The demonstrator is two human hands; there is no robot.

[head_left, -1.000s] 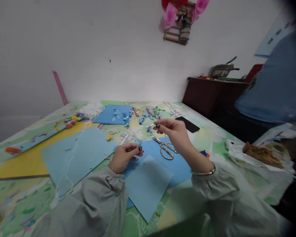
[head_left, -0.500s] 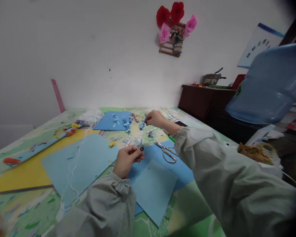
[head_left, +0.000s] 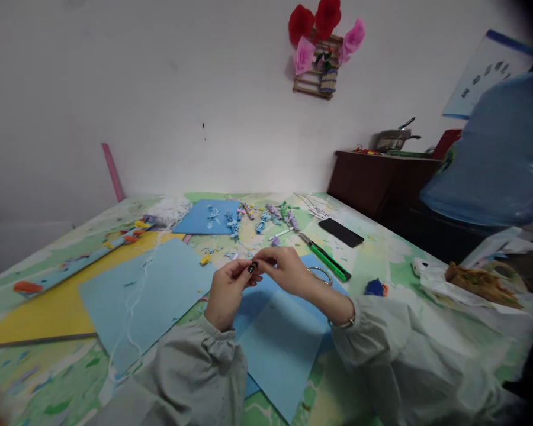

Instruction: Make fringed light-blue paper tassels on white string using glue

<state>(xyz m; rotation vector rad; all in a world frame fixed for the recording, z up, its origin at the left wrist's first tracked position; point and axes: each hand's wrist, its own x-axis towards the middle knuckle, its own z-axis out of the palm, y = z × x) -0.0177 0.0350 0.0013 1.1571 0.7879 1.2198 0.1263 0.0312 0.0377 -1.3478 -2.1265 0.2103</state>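
Observation:
My left hand [head_left: 225, 293] is closed in a pinch, its dark-nailed thumb pressed to the fingers. Against its fingertips, my right hand [head_left: 288, 270] is pinched too, over the blue sheets. Whatever sits between the fingers is hidden or too small to make out. Beneath both hands lies a light blue sheet [head_left: 284, 334] on a darker blue sheet [head_left: 249, 310]. The gold handle of the scissors [head_left: 320, 274] shows behind my right wrist; the blades are covered. Beyond the hands are small twisted pieces in blue [head_left: 262, 222], purple [head_left: 293, 220] and green [head_left: 285, 209].
A green utility knife [head_left: 328, 260] and a black phone [head_left: 341, 232] lie to the right, with wrapped food [head_left: 482, 287] farther out. At left are another light blue sheet [head_left: 146, 290], a yellow board [head_left: 48, 313] and white string [head_left: 128, 313]. A blue board [head_left: 199, 220] holds scraps.
My right hand has come back from the twisted pieces to meet my left hand, uncovering the phone and knife. It now hides most of the scissors. The view has shifted slightly.

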